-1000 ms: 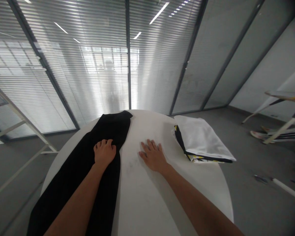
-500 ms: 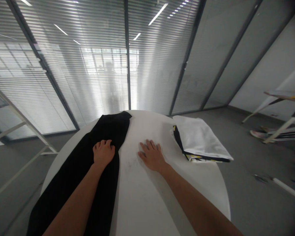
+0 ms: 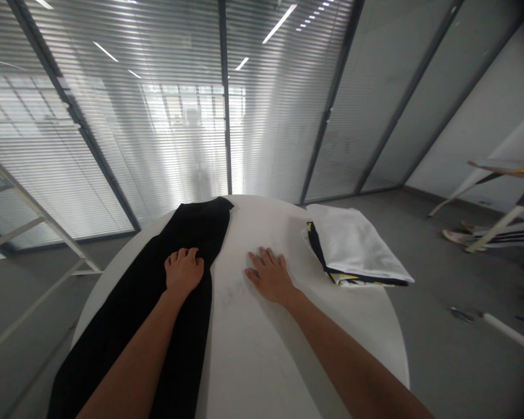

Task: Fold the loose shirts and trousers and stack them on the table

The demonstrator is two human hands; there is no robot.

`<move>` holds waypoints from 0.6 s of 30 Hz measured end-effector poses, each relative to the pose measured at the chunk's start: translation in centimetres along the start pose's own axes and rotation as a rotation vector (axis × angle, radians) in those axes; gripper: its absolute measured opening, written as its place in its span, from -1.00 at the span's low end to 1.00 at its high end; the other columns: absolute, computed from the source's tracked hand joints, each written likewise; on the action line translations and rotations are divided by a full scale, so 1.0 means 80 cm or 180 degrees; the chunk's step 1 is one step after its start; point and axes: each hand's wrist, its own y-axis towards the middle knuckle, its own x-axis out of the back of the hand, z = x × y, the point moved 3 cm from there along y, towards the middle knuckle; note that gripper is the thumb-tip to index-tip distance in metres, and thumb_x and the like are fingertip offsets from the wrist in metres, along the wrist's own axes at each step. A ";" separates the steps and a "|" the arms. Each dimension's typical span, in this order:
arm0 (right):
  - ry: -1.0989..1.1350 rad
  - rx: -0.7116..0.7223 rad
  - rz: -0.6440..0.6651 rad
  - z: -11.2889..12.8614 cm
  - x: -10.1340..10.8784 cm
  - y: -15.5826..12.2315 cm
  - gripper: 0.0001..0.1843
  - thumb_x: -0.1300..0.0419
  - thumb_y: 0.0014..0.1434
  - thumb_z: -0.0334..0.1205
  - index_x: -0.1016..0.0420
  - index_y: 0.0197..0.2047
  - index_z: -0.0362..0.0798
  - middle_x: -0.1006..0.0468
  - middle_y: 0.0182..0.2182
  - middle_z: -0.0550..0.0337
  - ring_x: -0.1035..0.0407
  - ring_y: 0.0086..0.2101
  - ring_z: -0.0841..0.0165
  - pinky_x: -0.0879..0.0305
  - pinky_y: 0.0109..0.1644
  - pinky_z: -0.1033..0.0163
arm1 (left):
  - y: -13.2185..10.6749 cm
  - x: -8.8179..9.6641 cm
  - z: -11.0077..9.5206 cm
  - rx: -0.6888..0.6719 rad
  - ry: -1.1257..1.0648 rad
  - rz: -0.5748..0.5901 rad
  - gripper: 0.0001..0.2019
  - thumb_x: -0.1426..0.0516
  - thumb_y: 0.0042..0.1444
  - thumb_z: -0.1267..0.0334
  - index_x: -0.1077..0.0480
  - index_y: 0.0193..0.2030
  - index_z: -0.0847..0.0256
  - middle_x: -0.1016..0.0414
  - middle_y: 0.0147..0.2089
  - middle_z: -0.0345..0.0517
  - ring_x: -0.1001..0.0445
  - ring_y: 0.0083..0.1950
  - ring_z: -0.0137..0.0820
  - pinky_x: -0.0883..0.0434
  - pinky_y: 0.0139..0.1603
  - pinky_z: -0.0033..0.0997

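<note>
Long black trousers (image 3: 131,302) lie flat on the left side of a round white table (image 3: 248,355), apparently folded lengthwise, the upper end near the far edge. On the upper part of the cloth rests my left hand (image 3: 184,269), palm down, fingers slightly bent and not gripping. My right hand (image 3: 271,276) lies palm down on the bare tabletop with its fingers spread, holding nothing. To the right of that hand sits a stack of folded cloth (image 3: 358,244), white on top, with black and yellow-patterned layers showing at its edge.
Blinds behind a glass partition (image 3: 271,116) stand beyond the table. A white metal frame (image 3: 48,218) is at the left. On the right are a wooden-topped stand (image 3: 506,169), a striped item and shoe on the floor, and a white rod (image 3: 510,334).
The view shifts very slightly. Both hands, the black trousers and the folded stack keep their places.
</note>
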 end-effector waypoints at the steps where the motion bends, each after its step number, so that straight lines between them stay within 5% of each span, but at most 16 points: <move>1: 0.0001 -0.0003 0.0007 0.000 0.000 0.000 -0.35 0.24 0.32 0.17 -0.08 0.36 0.09 -0.03 0.35 -0.06 0.13 0.31 0.02 0.25 0.28 -0.22 | 0.000 0.000 0.000 -0.0005 0.0004 -0.0001 -0.58 0.06 0.18 0.20 -0.38 0.14 0.15 -0.43 0.06 0.08 -0.32 0.11 -0.07 -0.18 0.13 -0.03; 13: 0.0024 0.0031 0.0000 -0.002 -0.002 0.001 -0.34 0.27 0.32 0.18 -0.07 0.36 0.09 -0.02 0.35 -0.07 0.14 0.31 0.01 0.25 0.27 -0.22 | 0.003 0.006 0.001 0.0027 -0.0163 0.0149 -0.56 0.07 0.17 0.18 -0.37 0.15 0.15 -0.41 0.09 0.08 -0.32 0.13 -0.06 -0.18 0.16 -0.01; 18: 0.0063 0.0037 -0.0001 -0.003 -0.002 0.000 -0.34 0.27 0.32 0.18 -0.09 0.35 0.07 -0.02 0.35 -0.09 0.14 0.31 0.00 0.26 0.27 -0.23 | 0.007 0.032 0.036 0.0552 -0.0154 0.0244 -0.53 0.09 0.16 0.08 -0.37 0.13 0.13 -0.39 0.08 0.17 -0.35 0.10 0.04 -0.28 0.04 0.07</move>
